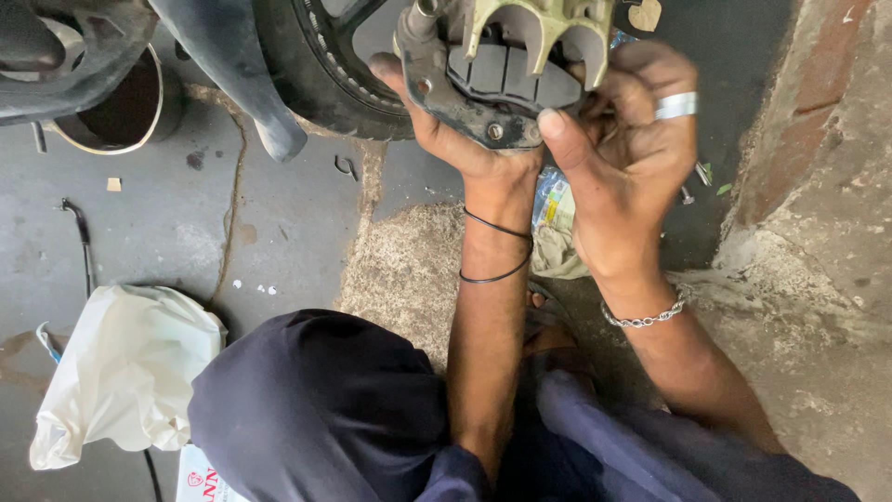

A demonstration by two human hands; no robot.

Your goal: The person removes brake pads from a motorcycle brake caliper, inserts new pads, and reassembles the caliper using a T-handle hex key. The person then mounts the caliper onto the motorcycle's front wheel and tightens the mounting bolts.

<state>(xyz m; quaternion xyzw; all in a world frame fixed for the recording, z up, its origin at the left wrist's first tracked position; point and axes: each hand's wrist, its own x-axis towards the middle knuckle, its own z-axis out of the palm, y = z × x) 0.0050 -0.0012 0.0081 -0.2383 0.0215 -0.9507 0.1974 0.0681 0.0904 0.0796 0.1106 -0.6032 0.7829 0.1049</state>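
Note:
Both my hands hold a metal brake caliper [506,65] up near the top middle of the head view. My left hand [455,130] cups its dark bracket from below and the left, with thin black bands on that wrist. My right hand [627,149], wearing a silver ring and a chain bracelet, grips it from the right, thumb pressed on the caliper's lower edge. Dark brake pads show inside the pale caliper body. A black tyre [321,84] stands just behind and left of the caliper.
A white plastic bag [125,372] lies on the concrete floor at lower left. A round metal container [121,107] sits at upper left beside a dark mudguard [232,70]. A crumpled rag [557,246] lies under my wrists. A rough brick wall [818,158] rises on the right.

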